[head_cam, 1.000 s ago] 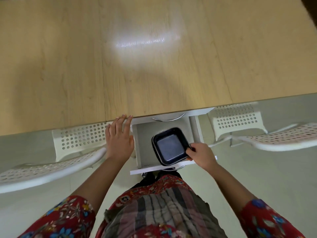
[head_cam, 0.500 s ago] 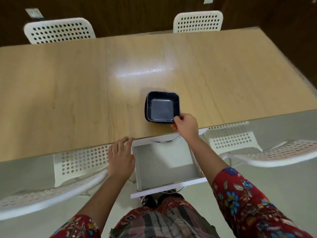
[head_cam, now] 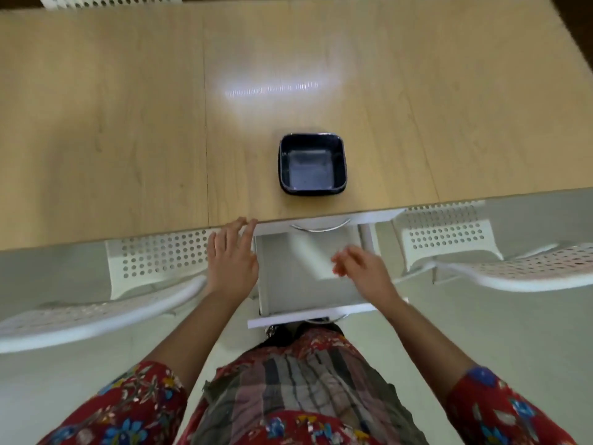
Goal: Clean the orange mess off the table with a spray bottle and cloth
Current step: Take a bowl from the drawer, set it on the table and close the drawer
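Note:
A dark blue square dish [head_cam: 312, 164] stands empty on the light wooden table [head_cam: 128, 123], near its front edge. Below that edge a white drawer [head_cam: 288, 284] is pulled out and looks empty. My left hand [head_cam: 231, 256] rests flat on the drawer's left side, fingertips touching the table edge. My right hand [head_cam: 361, 268] hovers over the drawer's right part, blurred, fingers loosely apart, holding nothing. No spray bottle, cloth or orange mess is visible in this view.
White perforated chairs stand left [head_cam: 154, 261] and right [head_cam: 449, 236] of the drawer, tucked under the table edge. Another chair back [head_cam: 106, 0] shows at the far side. A light reflection lies mid-table. The floor is pale grey.
My right hand lifted the dark dish out of the drawer, set it on the table, let go and came back down over the drawer. My left hand stayed put.

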